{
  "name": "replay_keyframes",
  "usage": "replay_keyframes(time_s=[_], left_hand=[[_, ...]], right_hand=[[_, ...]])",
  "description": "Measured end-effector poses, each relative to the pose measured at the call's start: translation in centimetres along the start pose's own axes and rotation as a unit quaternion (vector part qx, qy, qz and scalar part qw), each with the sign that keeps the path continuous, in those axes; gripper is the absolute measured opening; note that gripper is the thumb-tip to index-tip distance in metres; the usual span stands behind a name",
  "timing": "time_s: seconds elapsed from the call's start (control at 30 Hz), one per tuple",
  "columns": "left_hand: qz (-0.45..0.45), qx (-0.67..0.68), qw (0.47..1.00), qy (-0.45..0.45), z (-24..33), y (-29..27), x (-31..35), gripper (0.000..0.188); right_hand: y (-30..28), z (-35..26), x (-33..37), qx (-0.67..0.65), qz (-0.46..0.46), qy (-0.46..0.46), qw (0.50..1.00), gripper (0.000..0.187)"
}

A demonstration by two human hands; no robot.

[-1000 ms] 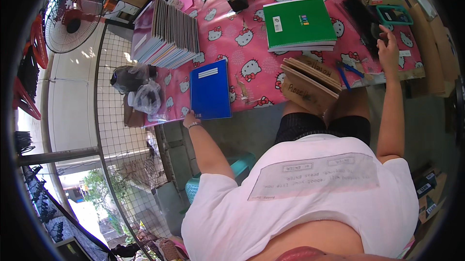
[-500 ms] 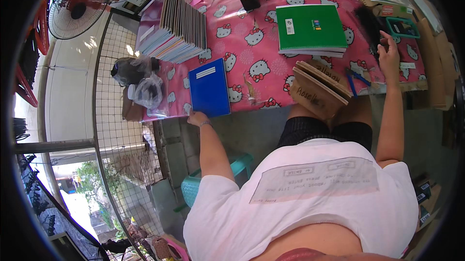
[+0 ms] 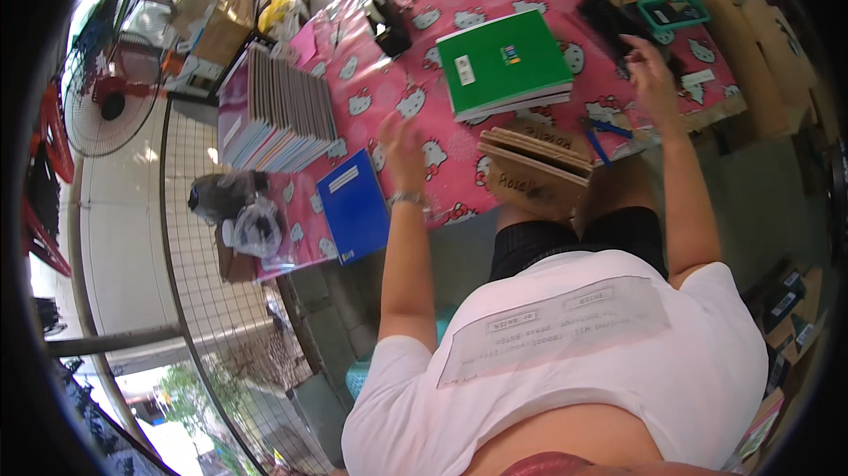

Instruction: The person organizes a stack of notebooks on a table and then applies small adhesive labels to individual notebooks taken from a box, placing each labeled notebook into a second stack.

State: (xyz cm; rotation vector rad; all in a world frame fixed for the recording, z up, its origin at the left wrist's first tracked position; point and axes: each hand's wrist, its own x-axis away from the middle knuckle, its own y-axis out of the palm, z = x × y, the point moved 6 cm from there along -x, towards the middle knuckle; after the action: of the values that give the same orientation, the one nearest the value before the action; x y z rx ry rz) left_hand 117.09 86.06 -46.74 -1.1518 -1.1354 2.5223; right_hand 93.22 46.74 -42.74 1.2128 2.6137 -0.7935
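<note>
My left hand (image 3: 402, 147) hovers over the pink patterned tablecloth (image 3: 415, 96), fingers apart and empty, between a blue notebook (image 3: 355, 206) at the table's near edge and a green notebook stack (image 3: 502, 64). My right hand (image 3: 650, 70) reaches over the table's right part beside a black object (image 3: 609, 21), fingers spread, holding nothing I can see. Brown cardboard pieces (image 3: 534, 171) lean on my lap at the table edge.
A row of notebooks standing on edge (image 3: 274, 109) fills the table's left. A black stapler-like item (image 3: 389, 24) lies at the far side. A teal tray (image 3: 676, 10), a blue pen (image 3: 597, 142), plastic bags (image 3: 238, 211), a wire fence (image 3: 190, 238) and a red fan (image 3: 102, 92) surround me.
My left hand has lifted from the table's near edge by the blue notebook and moved up over the tablecloth toward the green notebooks. The view has shifted closer.
</note>
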Motion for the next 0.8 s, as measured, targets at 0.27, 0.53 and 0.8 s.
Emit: replay_keyframes(time_s=[0.27,0.53,0.8], left_hand=[[-0.422,-0.121,0.865,0.243,12.3,14.7,-6.2,0.049],[-0.477,-0.026,0.858,0.188,11.4,14.2,-7.6,0.034],[-0.368,-0.034,0.902,0.222,20.2,1.7,-14.7,0.03]], right_hand=[[-0.4,-3.5,0.7,-0.07,0.005,0.018,0.997,0.023],[-4.1,4.2,2.8,-0.136,0.042,0.121,0.982,0.024],[-3.1,1.8,2.8,-0.146,0.003,0.098,0.985,0.025]])
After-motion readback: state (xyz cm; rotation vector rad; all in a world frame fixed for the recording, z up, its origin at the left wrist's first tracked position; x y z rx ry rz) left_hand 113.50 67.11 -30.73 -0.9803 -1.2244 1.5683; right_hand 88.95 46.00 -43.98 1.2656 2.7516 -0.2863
